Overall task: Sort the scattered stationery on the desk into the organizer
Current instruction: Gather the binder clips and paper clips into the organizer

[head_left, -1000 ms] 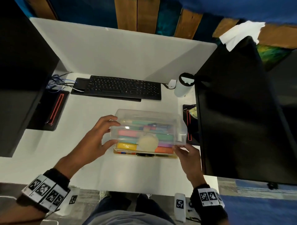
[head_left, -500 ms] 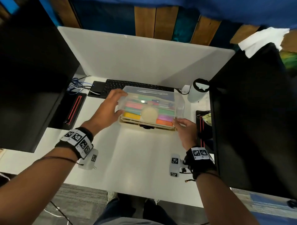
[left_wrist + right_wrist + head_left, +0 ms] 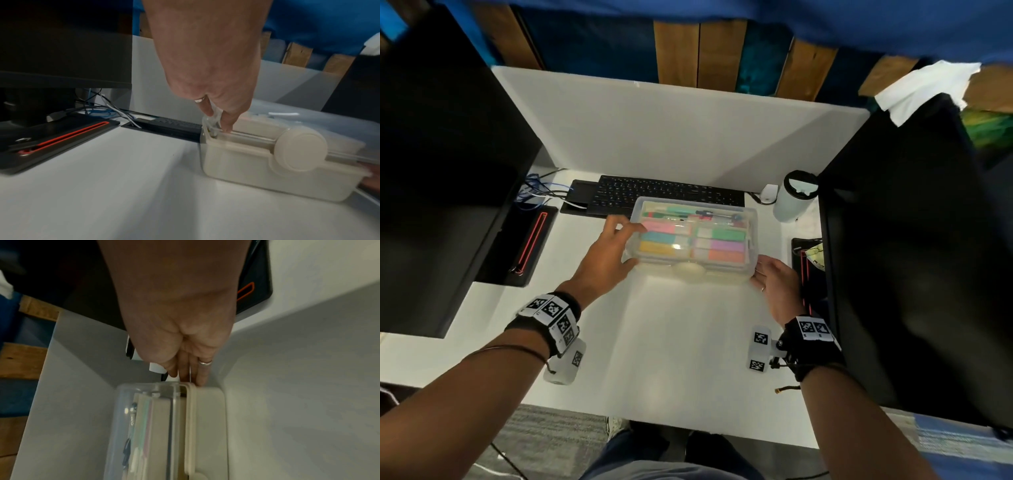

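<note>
**Organizer slides back toward the keyboard**

The organizer (image 3: 693,236) has gone up the desk (image 3: 678,342) since a second ago and now sits just before the keyboard (image 3: 667,193), lid shut, stationery inside; sorting looks finished. The left hand (image 3: 604,260) clasps its left end; the right hand (image 3: 774,277) touches the right corner with straight fingers. Its long axis runs left-right, round latch (image 3: 301,150) facing the person.
</note>
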Demonstrator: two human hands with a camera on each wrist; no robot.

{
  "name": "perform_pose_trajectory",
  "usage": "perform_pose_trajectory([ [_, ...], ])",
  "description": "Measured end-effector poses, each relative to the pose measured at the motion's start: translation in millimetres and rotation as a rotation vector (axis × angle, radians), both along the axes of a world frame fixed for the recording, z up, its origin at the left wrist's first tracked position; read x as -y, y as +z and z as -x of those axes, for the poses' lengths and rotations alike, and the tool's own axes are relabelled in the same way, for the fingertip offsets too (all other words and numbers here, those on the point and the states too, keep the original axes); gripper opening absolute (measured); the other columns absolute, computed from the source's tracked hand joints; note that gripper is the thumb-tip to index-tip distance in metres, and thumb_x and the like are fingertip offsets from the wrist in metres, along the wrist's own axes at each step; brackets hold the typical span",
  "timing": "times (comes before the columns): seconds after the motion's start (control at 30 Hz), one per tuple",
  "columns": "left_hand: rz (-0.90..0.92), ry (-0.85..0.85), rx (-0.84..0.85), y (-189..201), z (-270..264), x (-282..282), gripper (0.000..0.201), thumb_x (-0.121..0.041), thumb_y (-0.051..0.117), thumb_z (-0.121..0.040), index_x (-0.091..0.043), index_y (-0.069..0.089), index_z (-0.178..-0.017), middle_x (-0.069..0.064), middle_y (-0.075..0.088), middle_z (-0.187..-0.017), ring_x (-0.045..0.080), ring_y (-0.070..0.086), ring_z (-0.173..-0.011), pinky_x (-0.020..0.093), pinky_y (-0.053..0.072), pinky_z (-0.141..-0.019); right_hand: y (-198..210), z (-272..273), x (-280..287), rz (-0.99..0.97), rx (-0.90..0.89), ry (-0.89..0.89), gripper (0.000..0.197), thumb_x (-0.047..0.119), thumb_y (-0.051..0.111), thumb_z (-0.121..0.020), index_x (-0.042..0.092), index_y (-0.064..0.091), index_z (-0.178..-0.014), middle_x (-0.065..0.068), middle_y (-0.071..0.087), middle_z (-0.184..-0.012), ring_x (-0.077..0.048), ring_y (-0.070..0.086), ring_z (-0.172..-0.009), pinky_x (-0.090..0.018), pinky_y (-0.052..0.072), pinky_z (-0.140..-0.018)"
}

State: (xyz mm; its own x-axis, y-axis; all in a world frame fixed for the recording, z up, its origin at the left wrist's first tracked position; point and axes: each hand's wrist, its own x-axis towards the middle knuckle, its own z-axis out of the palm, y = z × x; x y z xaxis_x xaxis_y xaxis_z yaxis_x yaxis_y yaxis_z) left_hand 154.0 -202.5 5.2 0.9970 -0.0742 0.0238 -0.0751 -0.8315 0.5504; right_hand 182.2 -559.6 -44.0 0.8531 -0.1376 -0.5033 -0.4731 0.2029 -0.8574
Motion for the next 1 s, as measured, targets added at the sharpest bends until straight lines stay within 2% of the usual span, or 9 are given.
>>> perform_pose_trajectory([
  [0.13, -0.008, 0.065, 0.027, -10, 10, 13, 0.071, -0.010, 0.086, -0.077, -0.025, 0.049, -0.136, 0.000, 0.034, -0.136, 0.027, 0.056, -0.114, 0.046, 0.059, -0.095, 11, 0, 0, 0.008, -0.003, 0.065, 0.047, 0.060, 0.060, -0.097, 0.019, 0.072, -0.116, -0.004, 0.080, -0.109, -0.019, 0.077, -0.102, -0.038, 0.060, -0.089],
  [0.3, -0.059, 0.351, 0.090, -24, 33, 81, 0.100, -0.057, 0.092, -0.059, -0.013, 0.042, -0.135, 0.011, 0.035, -0.132, 0.030, 0.038, -0.120, 0.043, 0.037, -0.104, 4, -4, -14, 0.255, 0.107, 0.097, 0.039, 0.069, 0.072, -0.085, 0.032, 0.082, -0.089, -0.008, 0.079, -0.093, -0.016, 0.070, -0.082, -0.037, 0.057, -0.074],
  [0.43, 0.321, 0.735, -0.243, -32, 35, 133, 0.103, -0.068, 0.091, -0.055, -0.017, 0.034, -0.123, 0.003, 0.031, -0.124, 0.019, 0.034, -0.112, 0.037, 0.041, -0.098, -3, -7, -13, 0.346, 0.172, 0.124, 0.061, 0.077, 0.065, -0.084, 0.017, 0.079, -0.086, -0.016, 0.073, -0.081, -0.013, 0.059, -0.071, -0.033, 0.047, -0.066],
  [0.53, 0.650, 0.739, -0.473, -42, 29, 151, 0.090, -0.065, 0.089, -0.064, -0.019, 0.035, -0.119, -0.001, 0.043, -0.123, 0.018, 0.051, -0.113, 0.032, 0.046, -0.094, 0, -7, -10, 0.390, 0.178, 0.161, 0.081, 0.082, 0.060, -0.083, 0.001, 0.065, -0.075, -0.007, 0.054, -0.063, -0.015, 0.049, -0.063, -0.032, 0.039, -0.062],
  [0.6, 0.711, 0.770, -0.449, -53, 25, 152, 0.085, -0.068, 0.088, -0.062, -0.017, 0.045, -0.115, -0.002, 0.058, -0.114, 0.017, 0.062, -0.103, 0.029, 0.050, -0.084, 1, -7, -9, 0.394, 0.172, 0.183, 0.087, 0.085, 0.059, -0.082, -0.002, 0.063, -0.077, -0.004, 0.051, -0.064, -0.016, 0.047, -0.063, -0.032, 0.039, -0.062],
  [0.7, 0.745, 0.834, -0.419, -65, 23, 148, 0.091, -0.080, 0.086, -0.049, -0.016, 0.059, -0.107, -0.002, 0.073, -0.100, 0.015, 0.073, -0.091, 0.034, 0.060, -0.084, 3, -5, -8, 0.402, 0.185, 0.192, 0.087, 0.084, 0.057, -0.083, -0.003, 0.064, -0.080, -0.004, 0.052, -0.065, -0.015, 0.047, -0.063, -0.031, 0.038, -0.062],
  [0.77, 0.934, 0.795, -0.436, -65, 26, 148, 0.072, -0.064, 0.087, -0.066, -0.007, 0.063, -0.102, 0.002, 0.076, -0.094, 0.020, 0.075, -0.090, 0.034, 0.061, -0.085, 3, -4, -9, 0.412, 0.194, 0.190, 0.089, 0.086, 0.055, -0.083, -0.003, 0.065, -0.082, -0.004, 0.051, -0.065, -0.015, 0.046, -0.062, -0.031, 0.038, -0.062],
  [0.87, 1.342, 0.752, -0.508, -57, 33, 148, 0.040, -0.037, 0.068, -0.098, 0.002, 0.066, -0.102, 0.017, 0.070, -0.092, 0.025, 0.072, -0.081, 0.029, 0.060, -0.071, 2, -4, -11, 0.429, 0.191, 0.187, 0.092, 0.088, 0.053, -0.082, -0.004, 0.065, -0.084, -0.004, 0.050, -0.065, -0.015, 0.046, -0.062, -0.032, 0.037, -0.061],
  [1.0, 1.541, 0.848, -0.722, -47, 33, 144, 0.056, -0.049, 0.044, -0.107, 0.003, 0.063, -0.108, 0.018, 0.071, -0.096, 0.032, 0.070, -0.093, 0.038, 0.060, -0.084, 2, -3, -11, 0.445, 0.194, 0.189, 0.091, 0.088, 0.052, -0.082, -0.001, 0.067, -0.086, -0.003, 0.053, -0.065, -0.016, 0.048, -0.063, -0.031, 0.039, -0.061],
])
